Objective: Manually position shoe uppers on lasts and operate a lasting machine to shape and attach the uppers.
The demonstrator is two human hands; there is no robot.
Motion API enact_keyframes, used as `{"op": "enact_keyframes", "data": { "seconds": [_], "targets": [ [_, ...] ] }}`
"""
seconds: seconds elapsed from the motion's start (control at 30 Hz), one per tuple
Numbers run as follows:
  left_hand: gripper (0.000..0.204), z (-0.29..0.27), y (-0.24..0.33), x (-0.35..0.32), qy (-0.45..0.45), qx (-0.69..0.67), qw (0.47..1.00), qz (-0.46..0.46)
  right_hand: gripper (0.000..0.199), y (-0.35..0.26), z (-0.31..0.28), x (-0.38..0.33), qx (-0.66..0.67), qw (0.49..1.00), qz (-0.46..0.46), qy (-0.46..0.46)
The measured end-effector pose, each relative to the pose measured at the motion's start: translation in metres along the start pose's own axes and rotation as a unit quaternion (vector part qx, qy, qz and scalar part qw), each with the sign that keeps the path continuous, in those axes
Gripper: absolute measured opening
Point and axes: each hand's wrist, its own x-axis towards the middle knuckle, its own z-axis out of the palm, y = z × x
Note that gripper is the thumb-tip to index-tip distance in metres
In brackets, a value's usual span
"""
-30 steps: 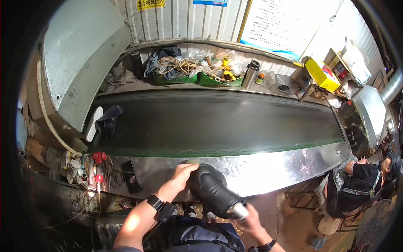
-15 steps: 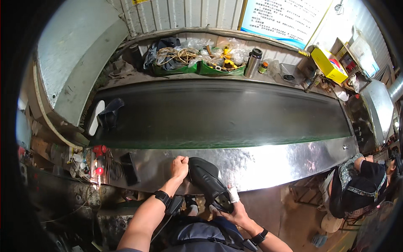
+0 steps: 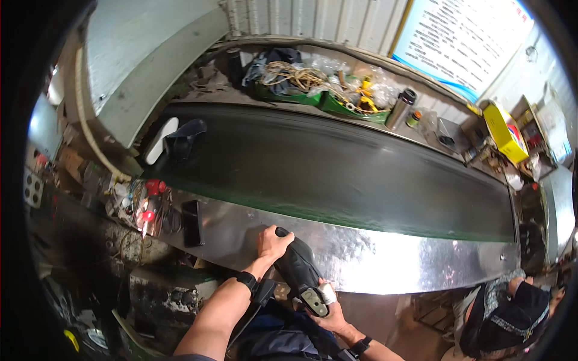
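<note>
A black shoe upper (image 3: 297,268) is stretched over a last and held in front of me at the near edge of the metal table. The last's pale top plate (image 3: 315,302), with holes in it, faces up at the near end. My left hand (image 3: 274,243) is closed around the far end of the upper, its fingers curled over the edge. At the near end my right hand (image 3: 332,311) grips the side by the last; its thumb wears a white wrap. The right fingers beneath are mostly hidden.
Beyond the metal table (image 3: 385,259) runs a dark belt (image 3: 337,162), carrying a white sole (image 3: 161,141) and a black upper (image 3: 185,137) at left. A black phone-like slab (image 3: 192,224) and a red heat gun (image 3: 150,201) lie left. Another person (image 3: 506,313) sits at right.
The upper has rolled in my hands, so the last's top plate now shows. My left hand has moved further over its far end. The whole view has turned and shifted.
</note>
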Motion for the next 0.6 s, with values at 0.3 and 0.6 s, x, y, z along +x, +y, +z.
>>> {"op": "enact_keyframes", "data": {
  "seconds": [0.3,0.6],
  "targets": [
    [0.046,-0.141,-0.021,-0.104,0.132,-0.145,0.980,0.016,0.105,-0.119,-0.001,0.093,0.287,0.868,0.375,-0.152],
    [0.041,-0.336,-0.137,-0.292,0.408,-0.198,0.878,-0.150,0.052,-0.248,0.213,0.061,0.185,0.938,0.116,-0.269]
  ]
}}
